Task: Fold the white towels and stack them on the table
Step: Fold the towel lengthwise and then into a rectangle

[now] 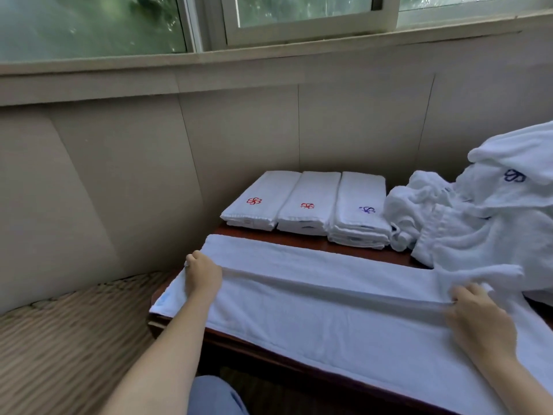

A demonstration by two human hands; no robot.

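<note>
Across the lower frame, on the table [299, 239], pinches the raised fold of the white towel [329, 324] with left hand [203, 274] and right hand [475, 316], fingers curled on cloth, risking a crooked crease through uneven pulling or slip.

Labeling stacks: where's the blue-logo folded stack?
The blue-logo stack sits far on the table in head view, rightmost of three, beside the loose towel pile at right.

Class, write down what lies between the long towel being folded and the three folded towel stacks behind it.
A bare strip of dark wooden table separates the long towel from the folded towel stacks, as the head view shows.
</note>
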